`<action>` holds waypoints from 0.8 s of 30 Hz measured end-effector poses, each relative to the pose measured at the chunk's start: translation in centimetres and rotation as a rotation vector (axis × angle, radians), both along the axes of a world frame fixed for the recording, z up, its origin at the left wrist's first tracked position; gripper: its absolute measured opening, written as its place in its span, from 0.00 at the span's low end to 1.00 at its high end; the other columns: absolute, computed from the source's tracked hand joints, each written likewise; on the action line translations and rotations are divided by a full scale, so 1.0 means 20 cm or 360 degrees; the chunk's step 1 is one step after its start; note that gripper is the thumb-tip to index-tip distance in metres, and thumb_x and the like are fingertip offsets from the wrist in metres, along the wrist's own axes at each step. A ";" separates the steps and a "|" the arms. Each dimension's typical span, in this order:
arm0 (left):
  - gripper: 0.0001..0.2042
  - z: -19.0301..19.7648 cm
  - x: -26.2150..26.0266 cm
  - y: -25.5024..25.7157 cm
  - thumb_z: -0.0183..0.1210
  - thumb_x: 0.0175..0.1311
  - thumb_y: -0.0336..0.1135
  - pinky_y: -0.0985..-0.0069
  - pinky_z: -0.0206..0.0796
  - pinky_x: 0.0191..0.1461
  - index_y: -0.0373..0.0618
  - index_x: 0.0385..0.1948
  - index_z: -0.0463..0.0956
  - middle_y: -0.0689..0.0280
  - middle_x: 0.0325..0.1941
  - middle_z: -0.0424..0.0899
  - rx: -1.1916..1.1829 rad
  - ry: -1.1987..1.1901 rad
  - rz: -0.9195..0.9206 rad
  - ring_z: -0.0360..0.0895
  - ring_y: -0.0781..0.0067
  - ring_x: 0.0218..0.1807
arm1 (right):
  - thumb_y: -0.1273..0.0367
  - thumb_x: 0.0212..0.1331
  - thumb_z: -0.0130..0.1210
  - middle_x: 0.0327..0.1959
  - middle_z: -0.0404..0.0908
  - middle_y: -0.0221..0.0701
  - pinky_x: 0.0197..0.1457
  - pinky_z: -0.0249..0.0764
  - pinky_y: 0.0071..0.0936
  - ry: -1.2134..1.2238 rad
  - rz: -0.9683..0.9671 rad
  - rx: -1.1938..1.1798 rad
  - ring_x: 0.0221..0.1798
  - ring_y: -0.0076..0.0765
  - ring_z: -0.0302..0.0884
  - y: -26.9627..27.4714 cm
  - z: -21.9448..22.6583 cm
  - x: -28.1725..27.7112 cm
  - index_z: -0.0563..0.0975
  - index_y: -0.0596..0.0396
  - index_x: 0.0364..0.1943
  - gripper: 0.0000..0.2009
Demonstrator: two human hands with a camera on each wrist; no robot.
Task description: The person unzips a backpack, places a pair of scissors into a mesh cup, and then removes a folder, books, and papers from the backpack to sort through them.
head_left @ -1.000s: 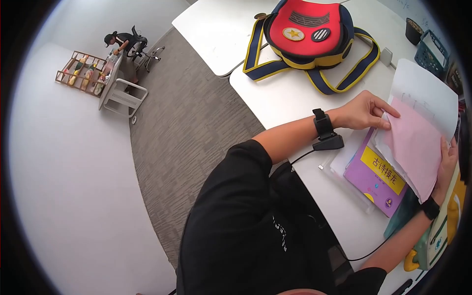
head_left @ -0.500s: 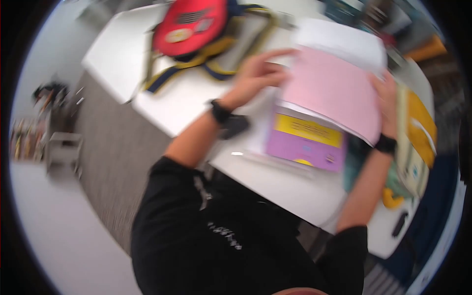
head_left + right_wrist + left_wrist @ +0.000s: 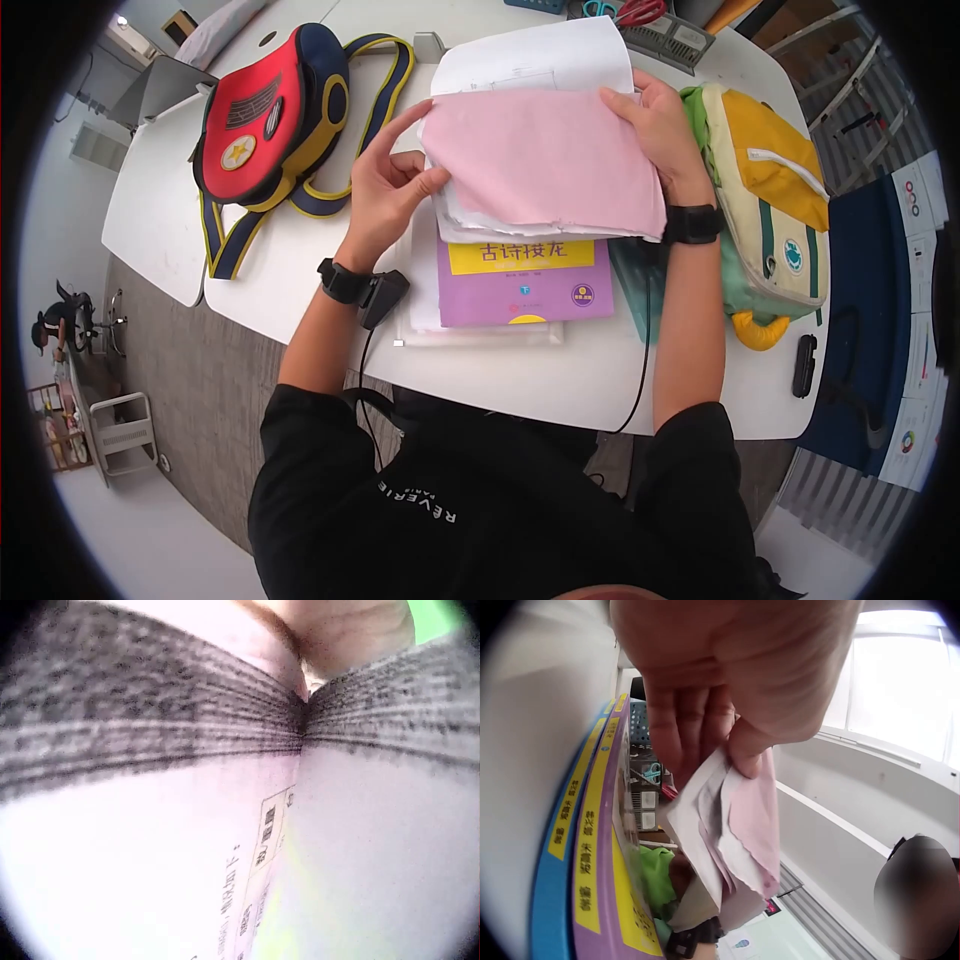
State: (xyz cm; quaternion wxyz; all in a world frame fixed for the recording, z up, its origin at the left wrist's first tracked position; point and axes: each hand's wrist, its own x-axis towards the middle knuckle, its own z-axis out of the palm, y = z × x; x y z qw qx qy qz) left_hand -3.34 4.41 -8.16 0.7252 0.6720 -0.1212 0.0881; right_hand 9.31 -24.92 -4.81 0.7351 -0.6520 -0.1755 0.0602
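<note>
In the head view a pink sheet (image 3: 545, 155) lies over a sheaf of white paper with ragged edges, held above the purple book (image 3: 520, 300). My left hand (image 3: 385, 195) pinches the left edge of these sheets, its thumb low on the edge and index finger reaching up to the corner. The left wrist view shows the thumb pressing the layered sheets (image 3: 724, 817) against the fingers. On the right side my right hand (image 3: 665, 130) grips the sheaf, thumb on top, other fingers mostly hidden. A white printed page (image 3: 530, 65) stands up behind the pink one.
A red and navy backpack (image 3: 255, 115) lies on the left of the white table (image 3: 500, 385). To the right sits a cream, green and yellow backpack (image 3: 770, 210). Scissors (image 3: 640, 12) show at the back. A blue book (image 3: 555, 900) is beside the purple one.
The head view has swung, blurring midway, so the table now sits more centrally. The left fingers, apart from the sheets' edge midway, now pinch it again. The right hand keeps its hold.
</note>
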 end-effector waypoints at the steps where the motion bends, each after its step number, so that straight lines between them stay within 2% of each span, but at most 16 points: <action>1: 0.37 0.00 0.00 0.00 0.70 0.59 0.29 0.81 0.72 0.46 0.38 0.70 0.60 0.65 0.37 0.85 0.0119 -0.0027 0.0021 0.81 0.82 0.38 | 0.75 0.64 0.57 0.44 0.85 0.36 0.46 0.78 0.22 -0.0027 0.0081 -0.0034 0.41 0.23 0.82 -0.01 0.00 0.01 0.77 0.66 0.53 0.15; 2: 0.37 0.00 0.00 0.00 0.70 0.59 0.29 0.81 0.72 0.46 0.38 0.70 0.60 0.65 0.37 0.85 0.0124 -0.0022 0.0014 0.81 0.82 0.38 | 0.75 0.64 0.57 0.44 0.85 0.36 0.46 0.79 0.22 -0.0049 0.0158 -0.0070 0.41 0.23 0.82 -0.01 0.01 0.00 0.77 0.66 0.53 0.15; 4: 0.40 -0.01 0.01 -0.02 0.73 0.56 0.33 0.76 0.74 0.51 0.39 0.70 0.60 0.59 0.46 0.86 0.0147 -0.0165 0.0062 0.83 0.74 0.46 | 0.74 0.64 0.57 0.44 0.85 0.36 0.46 0.79 0.21 -0.0051 0.0194 -0.0056 0.41 0.23 0.82 -0.02 0.02 -0.02 0.77 0.66 0.53 0.15; 5: 0.40 -0.02 0.01 -0.02 0.73 0.56 0.33 0.76 0.74 0.51 0.39 0.70 0.60 0.59 0.46 0.86 0.0136 -0.0162 0.0054 0.83 0.74 0.46 | 0.74 0.65 0.57 0.44 0.85 0.36 0.45 0.79 0.21 -0.0061 0.0244 -0.0050 0.41 0.23 0.82 -0.03 0.03 -0.03 0.77 0.65 0.53 0.15; 7: 0.40 -0.05 0.03 -0.01 0.73 0.55 0.36 0.73 0.74 0.55 0.39 0.69 0.61 0.55 0.52 0.84 0.0233 -0.0294 0.0121 0.83 0.67 0.52 | 0.74 0.64 0.57 0.44 0.85 0.36 0.45 0.78 0.21 -0.0062 0.0267 -0.0063 0.41 0.22 0.82 -0.03 0.03 -0.04 0.77 0.65 0.53 0.15; 11: 0.34 -0.06 0.03 -0.01 0.72 0.57 0.34 0.73 0.75 0.54 0.36 0.65 0.66 0.56 0.51 0.84 0.0207 -0.0254 0.0160 0.83 0.70 0.50 | 0.74 0.64 0.57 0.44 0.85 0.35 0.45 0.78 0.20 -0.0057 0.0241 -0.0156 0.41 0.21 0.82 -0.03 0.03 -0.04 0.77 0.65 0.53 0.15; 13: 0.25 -0.08 0.03 0.03 0.68 0.63 0.33 0.75 0.75 0.52 0.33 0.59 0.70 0.56 0.51 0.84 0.0223 -0.0101 0.0081 0.82 0.73 0.49 | 0.74 0.64 0.58 0.43 0.85 0.35 0.45 0.78 0.20 -0.0029 0.0256 -0.0165 0.41 0.21 0.82 -0.03 0.03 -0.03 0.77 0.65 0.53 0.15; 14: 0.25 -0.09 0.03 0.04 0.68 0.63 0.33 0.75 0.75 0.52 0.33 0.59 0.70 0.56 0.51 0.84 0.0225 -0.0090 0.0081 0.82 0.73 0.49 | 0.74 0.64 0.58 0.43 0.85 0.35 0.45 0.78 0.20 0.0001 0.0254 -0.0177 0.41 0.21 0.82 -0.03 0.02 -0.04 0.77 0.65 0.53 0.15; 16: 0.18 -0.11 0.03 0.06 0.61 0.69 0.32 0.79 0.74 0.49 0.32 0.55 0.72 0.58 0.49 0.84 0.0067 -0.0062 0.0010 0.81 0.76 0.48 | 0.74 0.64 0.58 0.42 0.85 0.35 0.44 0.78 0.21 -0.0019 0.0238 -0.0173 0.40 0.21 0.82 -0.03 0.02 -0.04 0.77 0.65 0.53 0.15; 20: 0.17 -0.10 0.01 0.10 0.53 0.75 0.38 0.79 0.73 0.50 0.33 0.57 0.72 0.60 0.50 0.84 -0.0045 0.0105 -0.0127 0.80 0.75 0.50 | 0.74 0.64 0.58 0.42 0.86 0.35 0.44 0.78 0.21 -0.0054 0.0175 -0.0154 0.39 0.21 0.82 -0.02 0.04 -0.05 0.77 0.65 0.52 0.14; 22: 0.20 -0.03 0.00 0.04 0.48 0.78 0.42 0.75 0.70 0.57 0.34 0.59 0.71 0.60 0.53 0.82 -0.0663 0.0334 -0.0218 0.78 0.73 0.55 | 0.74 0.63 0.58 0.42 0.86 0.35 0.45 0.78 0.21 -0.0055 0.0189 -0.0152 0.40 0.22 0.82 -0.01 0.05 -0.05 0.77 0.65 0.52 0.14; 23: 0.24 0.00 0.00 0.01 0.45 0.78 0.45 0.71 0.67 0.63 0.34 0.65 0.65 0.59 0.59 0.78 -0.0923 0.0381 -0.0399 0.76 0.70 0.60 | 0.74 0.63 0.58 0.43 0.85 0.34 0.46 0.77 0.21 -0.0051 0.0205 -0.0169 0.41 0.22 0.82 -0.01 0.05 -0.05 0.78 0.65 0.52 0.14; 24: 0.24 -0.01 0.00 0.01 0.45 0.78 0.45 0.71 0.67 0.63 0.34 0.65 0.65 0.59 0.59 0.78 -0.0913 0.0384 -0.0405 0.76 0.70 0.60 | 0.74 0.63 0.58 0.43 0.85 0.34 0.46 0.77 0.21 -0.0052 0.0198 -0.0161 0.41 0.22 0.82 -0.01 0.04 -0.05 0.78 0.65 0.52 0.14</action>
